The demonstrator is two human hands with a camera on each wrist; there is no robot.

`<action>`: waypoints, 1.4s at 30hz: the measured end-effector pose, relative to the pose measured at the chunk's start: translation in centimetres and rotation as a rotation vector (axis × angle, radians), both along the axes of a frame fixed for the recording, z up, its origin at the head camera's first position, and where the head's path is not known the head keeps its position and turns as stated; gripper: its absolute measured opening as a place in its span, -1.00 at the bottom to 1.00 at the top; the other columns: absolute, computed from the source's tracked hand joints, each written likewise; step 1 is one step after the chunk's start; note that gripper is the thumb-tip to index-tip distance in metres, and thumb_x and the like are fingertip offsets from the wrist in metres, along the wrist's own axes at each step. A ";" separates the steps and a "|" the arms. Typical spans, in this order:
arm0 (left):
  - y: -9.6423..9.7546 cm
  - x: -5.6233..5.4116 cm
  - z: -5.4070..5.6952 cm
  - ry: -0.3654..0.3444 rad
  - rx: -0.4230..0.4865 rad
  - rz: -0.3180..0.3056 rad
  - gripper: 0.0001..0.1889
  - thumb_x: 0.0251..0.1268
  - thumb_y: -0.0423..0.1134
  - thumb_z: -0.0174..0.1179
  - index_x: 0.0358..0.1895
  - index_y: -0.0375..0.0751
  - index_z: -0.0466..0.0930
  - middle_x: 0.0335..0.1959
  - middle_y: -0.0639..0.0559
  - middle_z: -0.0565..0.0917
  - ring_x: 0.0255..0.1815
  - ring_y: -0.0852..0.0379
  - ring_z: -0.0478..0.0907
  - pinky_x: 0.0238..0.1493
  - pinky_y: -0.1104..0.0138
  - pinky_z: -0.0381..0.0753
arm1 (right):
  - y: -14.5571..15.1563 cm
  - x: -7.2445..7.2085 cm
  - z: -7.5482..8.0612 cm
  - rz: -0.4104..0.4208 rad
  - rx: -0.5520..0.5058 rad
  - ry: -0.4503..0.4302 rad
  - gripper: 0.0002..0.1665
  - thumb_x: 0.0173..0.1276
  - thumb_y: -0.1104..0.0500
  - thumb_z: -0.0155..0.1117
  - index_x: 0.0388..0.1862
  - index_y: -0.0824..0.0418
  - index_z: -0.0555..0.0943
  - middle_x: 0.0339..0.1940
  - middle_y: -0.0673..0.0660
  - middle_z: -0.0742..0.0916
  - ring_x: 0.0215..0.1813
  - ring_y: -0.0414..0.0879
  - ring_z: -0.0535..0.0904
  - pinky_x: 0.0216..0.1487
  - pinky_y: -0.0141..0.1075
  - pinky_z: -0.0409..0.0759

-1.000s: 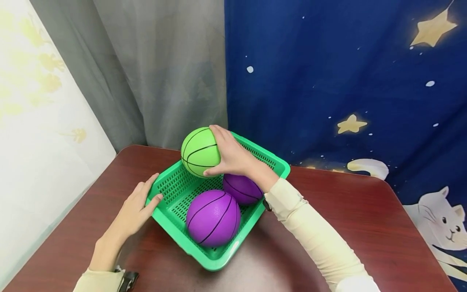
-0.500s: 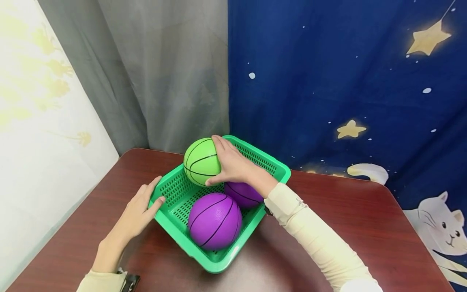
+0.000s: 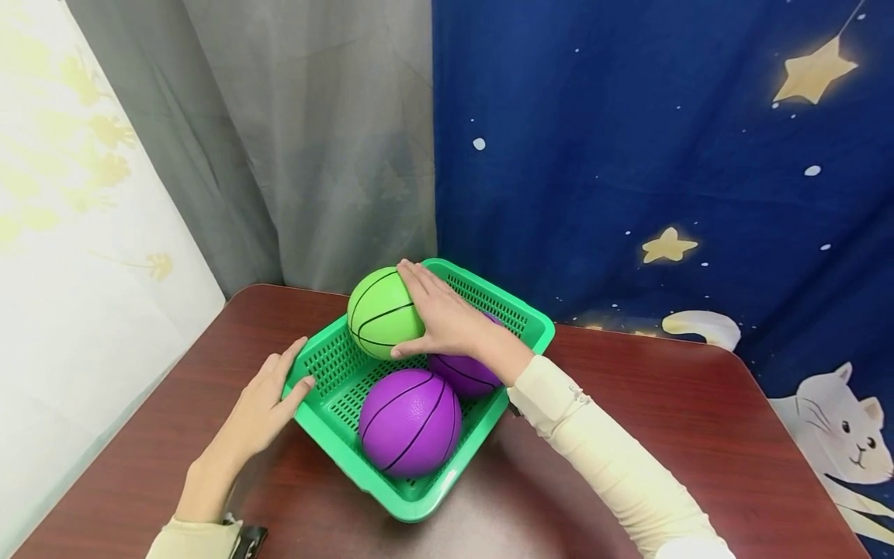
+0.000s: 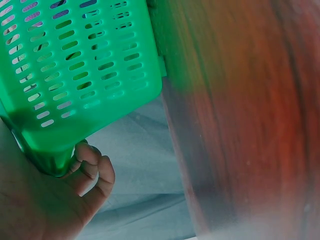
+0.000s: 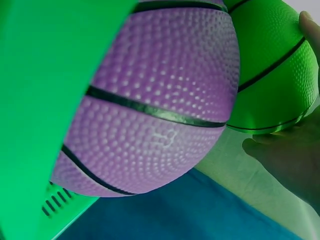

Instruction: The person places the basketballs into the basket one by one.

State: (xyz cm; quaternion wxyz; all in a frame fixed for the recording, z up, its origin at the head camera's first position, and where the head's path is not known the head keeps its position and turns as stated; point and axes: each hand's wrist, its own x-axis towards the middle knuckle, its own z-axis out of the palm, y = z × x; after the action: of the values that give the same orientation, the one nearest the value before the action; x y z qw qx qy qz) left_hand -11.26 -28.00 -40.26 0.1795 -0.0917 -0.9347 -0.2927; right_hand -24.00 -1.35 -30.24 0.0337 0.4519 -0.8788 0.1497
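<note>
My right hand [image 3: 447, 314] grips a small lime-green basketball [image 3: 382, 314] from its right side, thumb toward me and fingers over the top. The ball sits low at the back left corner of a green plastic basket [image 3: 328, 444]. Two purple balls share the basket: one in front [image 3: 408, 423], the other [image 3: 464, 375] partly hidden beneath my right wrist. In the right wrist view a purple ball [image 5: 165, 75] lies close beside the green one. My left hand [image 3: 254, 407] holds the basket's left corner; the left wrist view shows its fingers [image 4: 102, 180] curled at the rim.
The basket stands turned at an angle on a reddish-brown wooden table [image 3: 663, 435]. Behind the table's back edge hang a grey curtain [image 3: 335, 155] and a blue curtain [image 3: 594, 155] with stars and a cat. A white printed panel [image 3: 77, 310] is at the left.
The green ball has gone down deeper into the basket with my right hand on it. My left hand stays at the basket's corner, and the purple balls keep their places.
</note>
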 end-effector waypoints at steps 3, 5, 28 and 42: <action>0.0 0.0 0.0 0.000 0.001 0.000 -0.39 0.37 -0.14 0.01 0.44 -0.15 0.07 -0.16 -0.06 0.38 -0.27 0.06 0.38 -0.25 0.08 0.34 | 0.0 0.2 -0.1 0.010 -0.002 0.008 0.37 -0.01 -0.34 0.36 0.49 0.30 -0.17 0.50 0.20 -0.01 0.49 -0.08 -0.24 0.38 -0.25 -0.18; 0.0 0.1 0.0 -0.001 0.002 0.002 -0.39 0.37 -0.15 0.01 0.44 -0.15 0.07 -0.17 -0.06 0.38 -0.27 0.06 0.37 -0.25 0.09 0.34 | 0.1 0.4 -0.2 0.018 -0.004 0.010 0.36 0.01 -0.35 0.34 0.48 0.31 -0.16 0.50 0.20 0.00 0.48 -0.08 -0.24 0.38 -0.24 -0.17; -0.3 0.2 -0.3 0.007 0.005 0.007 -0.38 0.37 -0.16 0.02 0.45 -0.13 0.05 -0.15 -0.05 0.38 -0.29 0.09 0.35 -0.27 0.11 0.33 | 7.5 1.9 -0.4 -0.166 -0.079 0.065 0.27 0.08 -0.52 0.05 0.50 0.24 -0.07 0.50 0.12 0.05 0.48 -0.06 -0.15 0.37 -0.05 -0.08; -0.2 -0.4 -0.3 -0.006 0.001 -0.007 -0.38 0.39 -0.14 0.00 0.45 -0.11 0.04 -0.12 -0.06 0.38 -0.27 0.07 0.36 -0.26 0.09 0.33 | 19.2 3.8 -4.5 -0.398 -0.032 0.215 0.23 0.08 -0.43 0.19 0.49 0.26 -0.02 0.47 0.25 0.10 0.48 0.13 -0.19 0.33 0.12 -0.16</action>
State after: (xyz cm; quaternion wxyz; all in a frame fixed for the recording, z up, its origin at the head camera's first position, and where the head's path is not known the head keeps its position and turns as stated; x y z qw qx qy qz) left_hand -11.64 -28.17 -40.59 0.1759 -0.0938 -0.9348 -0.2941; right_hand -20.21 17.84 -34.77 0.1632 0.2822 -0.9395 0.1048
